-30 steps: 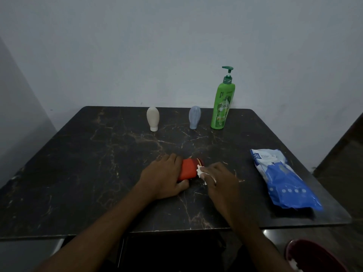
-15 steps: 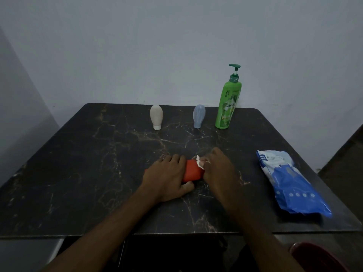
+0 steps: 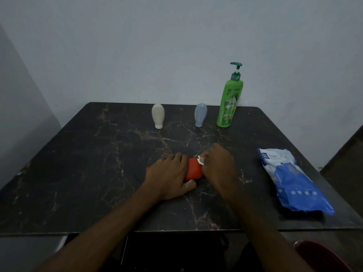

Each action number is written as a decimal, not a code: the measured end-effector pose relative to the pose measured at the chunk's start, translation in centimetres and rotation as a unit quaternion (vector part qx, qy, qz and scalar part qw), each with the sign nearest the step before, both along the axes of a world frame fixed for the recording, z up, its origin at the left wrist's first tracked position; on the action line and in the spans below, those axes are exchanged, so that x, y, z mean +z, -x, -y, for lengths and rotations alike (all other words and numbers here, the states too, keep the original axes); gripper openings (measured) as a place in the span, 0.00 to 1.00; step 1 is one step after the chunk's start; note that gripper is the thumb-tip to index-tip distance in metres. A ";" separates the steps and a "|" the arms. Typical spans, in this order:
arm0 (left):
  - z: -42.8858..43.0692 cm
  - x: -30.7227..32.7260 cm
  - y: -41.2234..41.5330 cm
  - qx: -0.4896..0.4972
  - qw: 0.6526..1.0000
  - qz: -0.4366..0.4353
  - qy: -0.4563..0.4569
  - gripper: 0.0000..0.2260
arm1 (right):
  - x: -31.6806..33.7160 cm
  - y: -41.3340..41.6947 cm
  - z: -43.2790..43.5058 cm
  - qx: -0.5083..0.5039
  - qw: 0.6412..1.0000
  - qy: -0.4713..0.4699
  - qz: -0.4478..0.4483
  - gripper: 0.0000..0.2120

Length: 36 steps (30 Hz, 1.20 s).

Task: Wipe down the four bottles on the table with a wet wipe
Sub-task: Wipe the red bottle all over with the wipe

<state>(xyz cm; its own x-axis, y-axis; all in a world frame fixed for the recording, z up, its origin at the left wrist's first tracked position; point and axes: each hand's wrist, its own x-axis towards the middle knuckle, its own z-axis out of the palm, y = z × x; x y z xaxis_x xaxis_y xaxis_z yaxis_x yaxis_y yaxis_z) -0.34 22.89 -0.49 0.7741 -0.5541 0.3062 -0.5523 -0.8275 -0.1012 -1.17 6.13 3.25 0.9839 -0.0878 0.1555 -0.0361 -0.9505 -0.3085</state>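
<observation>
A small red bottle (image 3: 194,170) lies on its side in the middle of the dark marble table (image 3: 88,173). My left hand (image 3: 168,175) grips its left half, fingers curled over the top and thumb underneath. My right hand (image 3: 217,167) covers its right end and pinches a crumpled white wet wipe (image 3: 201,160) against it; only a scrap of the wipe shows. At the back edge stand a cream bottle (image 3: 158,115), a pale blue bottle (image 3: 200,114) and a tall green pump bottle (image 3: 229,101), all upright.
A blue and white pack of wet wipes (image 3: 290,178) lies flat at the table's right side. A dark red round object (image 3: 322,256) sits below the table's front right corner. A plain wall runs close behind the table.
My right hand with the wipe has slid up and over the red bottle's right end, covering more of it. My left hand has kept its grip.
</observation>
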 end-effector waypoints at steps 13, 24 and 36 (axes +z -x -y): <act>-0.2 -0.2 0.2 0.015 1.000 -0.008 0.000 0.29 | -1.3 3.2 1.3 0.109 0.991 0.070 0.035 0.11; -0.3 -0.3 0.6 -0.004 0.998 0.048 0.038 0.27 | -0.9 0.4 0.8 0.052 0.997 -0.015 0.050 0.07; -0.4 -0.5 0.8 -0.014 0.992 0.107 0.066 0.26 | -1.4 3.8 1.4 0.097 0.988 -0.035 0.113 0.10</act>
<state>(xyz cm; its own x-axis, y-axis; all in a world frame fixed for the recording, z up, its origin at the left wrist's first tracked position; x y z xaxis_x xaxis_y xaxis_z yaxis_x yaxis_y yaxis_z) -1.17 23.28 -0.95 0.6687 -0.5185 0.5329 -0.5525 -0.8262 -0.1105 -4.98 4.74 1.86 0.9244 0.0802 0.3728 0.2211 -0.9094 -0.3524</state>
